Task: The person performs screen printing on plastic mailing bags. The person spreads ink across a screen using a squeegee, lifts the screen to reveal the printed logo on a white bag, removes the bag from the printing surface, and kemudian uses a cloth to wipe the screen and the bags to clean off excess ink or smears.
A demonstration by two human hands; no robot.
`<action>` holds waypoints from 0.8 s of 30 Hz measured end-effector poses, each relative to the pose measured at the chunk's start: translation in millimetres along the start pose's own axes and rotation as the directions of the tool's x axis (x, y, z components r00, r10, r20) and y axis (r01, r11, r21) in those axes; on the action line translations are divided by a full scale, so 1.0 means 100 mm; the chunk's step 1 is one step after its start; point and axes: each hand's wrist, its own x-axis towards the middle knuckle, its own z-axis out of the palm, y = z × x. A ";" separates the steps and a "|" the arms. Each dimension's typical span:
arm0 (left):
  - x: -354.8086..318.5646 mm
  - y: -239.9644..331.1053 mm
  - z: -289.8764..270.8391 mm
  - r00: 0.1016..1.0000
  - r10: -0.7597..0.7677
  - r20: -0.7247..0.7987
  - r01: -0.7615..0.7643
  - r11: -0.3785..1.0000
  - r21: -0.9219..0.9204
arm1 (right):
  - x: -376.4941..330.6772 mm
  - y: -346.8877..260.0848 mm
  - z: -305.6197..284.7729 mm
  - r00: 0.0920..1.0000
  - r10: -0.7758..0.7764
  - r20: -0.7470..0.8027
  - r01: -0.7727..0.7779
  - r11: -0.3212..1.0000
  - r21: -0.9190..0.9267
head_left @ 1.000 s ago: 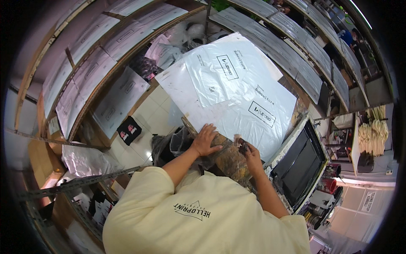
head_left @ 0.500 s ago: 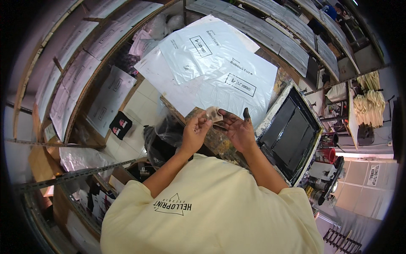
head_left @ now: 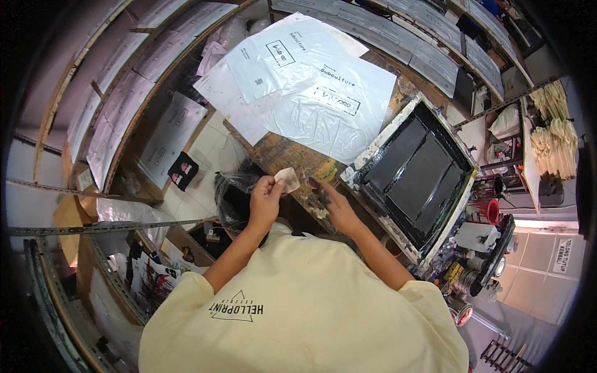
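Black-lettered plastic lies beyond left fingers pinching a beige scrap.

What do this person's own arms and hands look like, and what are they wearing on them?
The left hand and right hand wear no gloves; dark smudges mark the right fingertips. Both forearms are bare, with no watch showing. Short, loose, pale yellow fabric sleeves belong to a matching T-shirt with a dark triangular outline and lettering.
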 end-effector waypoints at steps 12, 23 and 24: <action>-0.34 0.49 -0.01 0.953 -0.194 0.234 0.285 0.840 -0.462 | -0.06 -0.23 0.16 0.927 -0.374 0.030 0.375 0.925 -0.054; -0.11 0.72 -0.19 0.885 0.463 0.043 -0.462 0.864 0.202 | 0.28 -0.95 0.34 0.943 0.142 0.302 -0.319 0.643 0.696; -0.09 0.76 -0.21 0.851 0.518 0.085 -0.519 0.804 0.289 | 0.32 -0.95 0.38 0.941 0.155 0.301 -0.317 0.717 0.621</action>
